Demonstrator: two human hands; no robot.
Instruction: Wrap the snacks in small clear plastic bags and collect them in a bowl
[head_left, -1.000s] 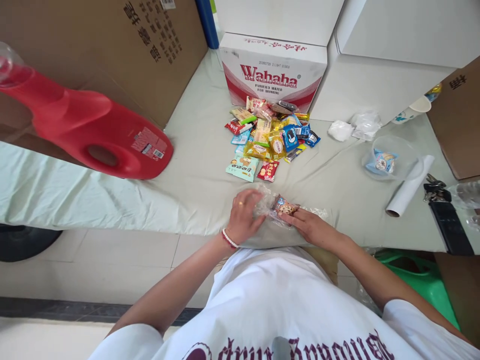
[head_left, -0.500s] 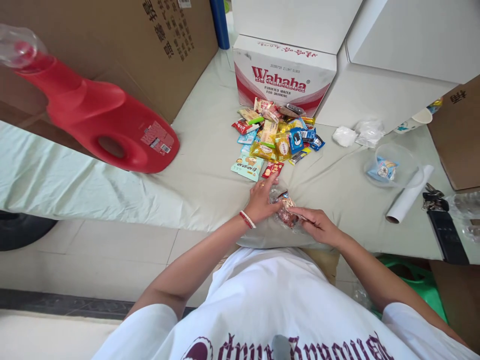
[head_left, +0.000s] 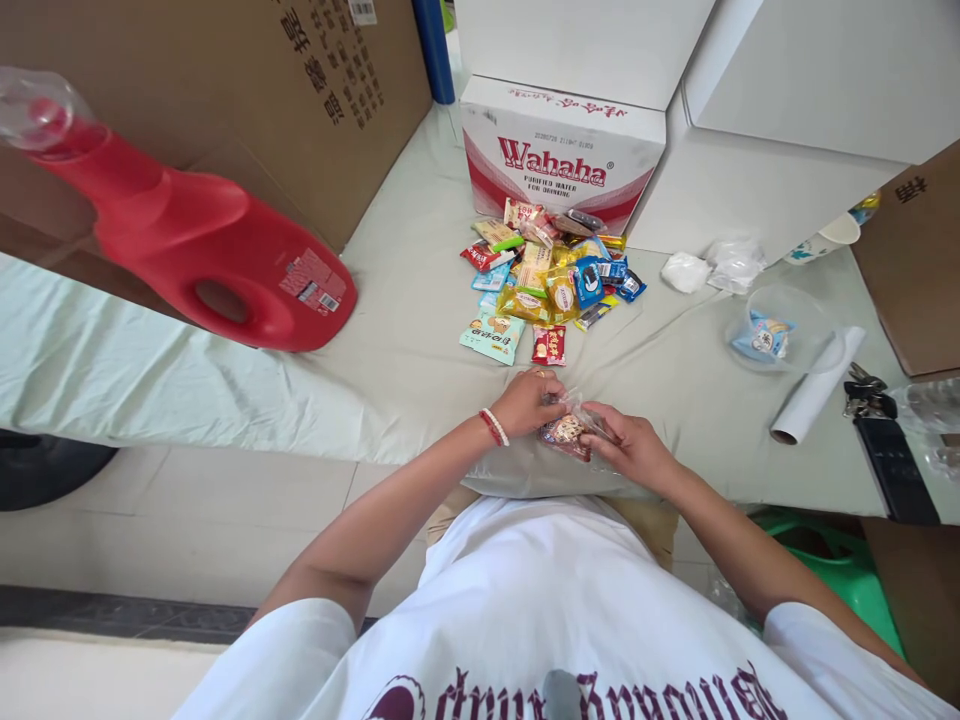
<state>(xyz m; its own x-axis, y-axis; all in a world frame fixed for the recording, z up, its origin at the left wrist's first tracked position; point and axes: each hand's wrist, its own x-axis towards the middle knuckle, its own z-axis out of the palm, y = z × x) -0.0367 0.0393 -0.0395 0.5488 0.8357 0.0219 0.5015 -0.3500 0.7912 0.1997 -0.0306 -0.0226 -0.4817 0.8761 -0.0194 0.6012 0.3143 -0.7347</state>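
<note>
Close to the table's near edge, a clear plastic bag [head_left: 568, 430] with small brown and pale wrapped pieces inside sits between my hands. My left hand [head_left: 526, 402] pinches the bag's upper left rim with curled fingers. On the other side, my right hand [head_left: 628, 440] grips the bag's right side between thumb and fingers. Just beyond my left hand lies a small red packet [head_left: 549, 345], and beside it a mint-green snack packet [head_left: 492, 336]. Behind them is a pile of wrapped snacks, among them yellow packets [head_left: 561, 292] and a blue packet [head_left: 589, 281].
A white-and-red Wahaba carton [head_left: 562, 150] stands behind the pile. A big red bottle [head_left: 225, 250] is at left. On the right are crumpled white plastic [head_left: 686, 272], a clear bowl [head_left: 814, 310], a white roll [head_left: 817, 385], keys [head_left: 866, 390] and a black case [head_left: 889, 465].
My left hand has drawn back from the red packet, its fingers now curled onto the bag's rim. My right hand has taken the bag's right side. The red packet now shows fully.
</note>
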